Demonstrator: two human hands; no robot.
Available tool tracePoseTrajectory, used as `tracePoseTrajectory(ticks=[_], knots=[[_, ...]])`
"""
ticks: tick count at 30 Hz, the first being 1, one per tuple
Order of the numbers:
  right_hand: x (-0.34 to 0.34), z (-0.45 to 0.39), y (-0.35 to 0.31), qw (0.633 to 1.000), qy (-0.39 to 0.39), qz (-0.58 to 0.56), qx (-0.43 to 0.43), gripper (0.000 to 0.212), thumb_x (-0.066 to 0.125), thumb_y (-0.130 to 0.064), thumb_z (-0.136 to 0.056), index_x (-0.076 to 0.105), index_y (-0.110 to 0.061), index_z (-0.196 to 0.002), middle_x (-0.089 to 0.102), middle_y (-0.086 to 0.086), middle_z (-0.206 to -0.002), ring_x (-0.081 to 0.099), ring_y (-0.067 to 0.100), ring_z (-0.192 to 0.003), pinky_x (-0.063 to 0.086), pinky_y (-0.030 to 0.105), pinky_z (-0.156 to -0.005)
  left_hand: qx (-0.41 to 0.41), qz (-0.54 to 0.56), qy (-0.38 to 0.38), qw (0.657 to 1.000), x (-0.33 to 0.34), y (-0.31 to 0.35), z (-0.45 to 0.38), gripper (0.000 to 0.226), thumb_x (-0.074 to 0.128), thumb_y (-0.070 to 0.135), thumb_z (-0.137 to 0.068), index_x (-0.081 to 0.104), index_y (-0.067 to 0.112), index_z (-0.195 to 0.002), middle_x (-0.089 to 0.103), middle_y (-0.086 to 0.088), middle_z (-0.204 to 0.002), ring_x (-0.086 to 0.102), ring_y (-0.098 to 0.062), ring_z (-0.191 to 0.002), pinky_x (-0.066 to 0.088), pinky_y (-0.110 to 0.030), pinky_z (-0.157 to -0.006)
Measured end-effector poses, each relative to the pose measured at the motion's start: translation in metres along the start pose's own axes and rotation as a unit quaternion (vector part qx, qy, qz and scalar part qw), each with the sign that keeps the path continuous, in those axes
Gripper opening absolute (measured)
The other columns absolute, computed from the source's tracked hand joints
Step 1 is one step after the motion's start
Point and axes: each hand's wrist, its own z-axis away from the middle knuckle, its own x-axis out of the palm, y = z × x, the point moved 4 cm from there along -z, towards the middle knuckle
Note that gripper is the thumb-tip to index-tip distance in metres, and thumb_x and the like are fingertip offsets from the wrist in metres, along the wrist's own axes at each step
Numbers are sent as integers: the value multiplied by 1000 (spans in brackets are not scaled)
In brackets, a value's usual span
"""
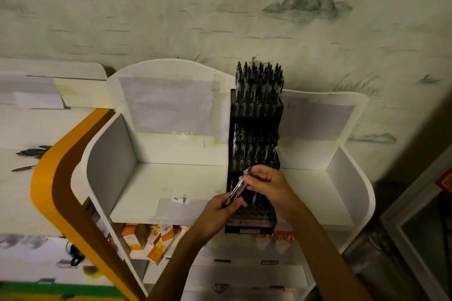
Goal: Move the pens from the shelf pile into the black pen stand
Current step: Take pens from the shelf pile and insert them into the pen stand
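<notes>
Over the lowest tier of the black pen stand [254, 154], the left hand [220, 212] grips a bundle of pens [238, 189]. The right hand [271, 184] pinches one pen's upper end. More loose pens [33, 151] lie on a shelf far left of the stand.

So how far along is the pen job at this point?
Mostly done, it seems: the black pen stand has its top and middle tiers packed with pens. In hand: the left hand grips a small bunch of pens, and the right hand pinches one over the lower tier, which shows open slots. Left: a few pens lying on the far-left shelf.
</notes>
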Motion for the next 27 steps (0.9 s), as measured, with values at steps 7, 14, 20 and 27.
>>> tracePoseTrajectory(ticks=[7, 14, 20, 27], knots=[[-33, -1, -16, 983, 155, -89, -38, 15, 67, -5, -88, 71, -5, -103, 75, 11, -97, 72, 23, -94, 59, 30, -80, 13, -83, 71, 994, -15, -7, 4, 18, 57, 20, -100, 72, 15, -91, 64, 14, -70, 59, -2, -69, 42, -8, -62], [-54, 3, -14, 975, 193, 62, -84, 11, 65, -5, -90, 74, -5, -97, 75, 6, -87, 73, 18, -83, 60, 29, -78, 36, -166, 165, 972, -38, -14, 4, 18, 58, 28, -98, 65, 23, -82, 59, 5, -67, 48, -3, -59, 40, -24, -61], [-61, 10, 1, 936, 246, 225, -109, 16, 72, -16, -87, 75, -18, -102, 73, -7, -92, 69, 7, -83, 56, 21, -78, 41, -154, 169, 973, -40, -16, 3, 18, 58, 28, -98, 64, 25, -82, 58, 6, -67, 49, -7, -63, 40, -25, -62], [-63, 11, 18, 916, 251, 293, -111, 19, 73, -13, -85, 75, -11, -104, 73, -1, -97, 66, 6, -84, 51, 15, -79, 40, -161, 163, 973, -37, -19, 3, 20, 59, 28, -98, 62, 26, -78, 56, 8, -63, 46, -5, -59, 39, -24, -60]])
